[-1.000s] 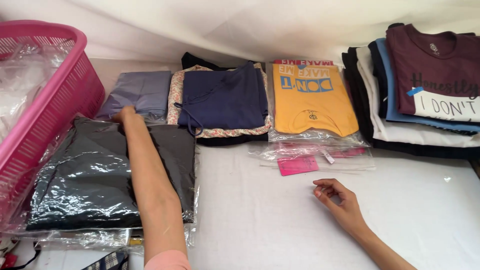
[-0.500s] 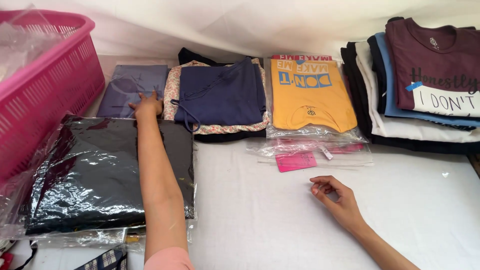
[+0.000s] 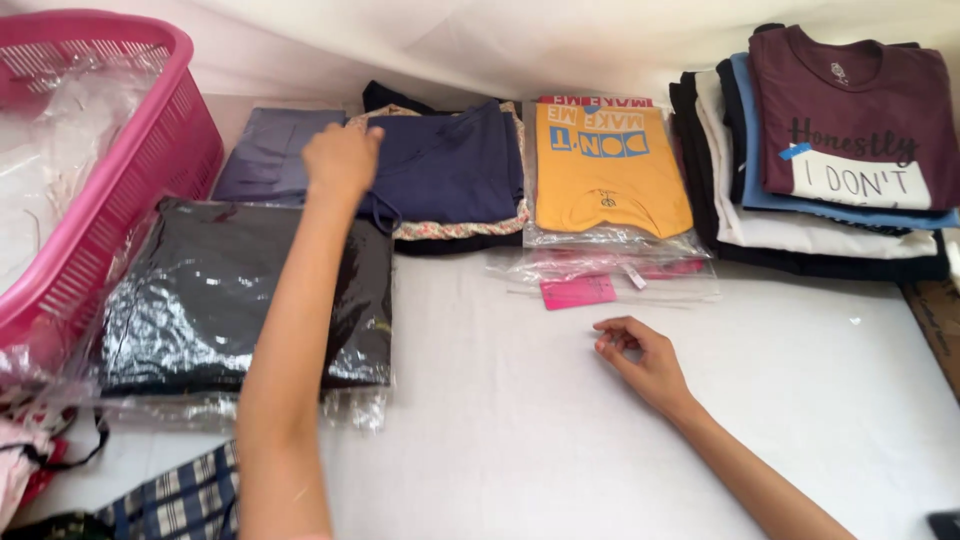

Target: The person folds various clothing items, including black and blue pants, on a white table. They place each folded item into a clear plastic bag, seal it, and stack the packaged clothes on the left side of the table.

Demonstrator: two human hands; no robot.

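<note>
My left hand [image 3: 342,160] reaches far forward and grips the left edge of a folded navy garment [image 3: 450,165] that tops a small stack with a floral-trimmed piece beneath. A grey-blue folded garment [image 3: 265,155] lies just to the left of that hand. My forearm crosses a black garment in a clear plastic bag [image 3: 215,290]. My right hand [image 3: 640,355] rests on the white tabletop [image 3: 560,430], fingers loosely curled and holding nothing, just below a bagged yellow printed T-shirt [image 3: 605,170] and a pink tag [image 3: 578,291].
A pink plastic basket [image 3: 150,190] holding clear bags stands at the left. A stack of folded shirts topped by a maroon one [image 3: 850,110] sits at the right. Plaid cloth [image 3: 175,500] lies at the near left edge. White fabric hangs behind.
My left hand has moved right from the grey-blue garment to the navy garment and closed on its edge. My right hand has stayed in place.
</note>
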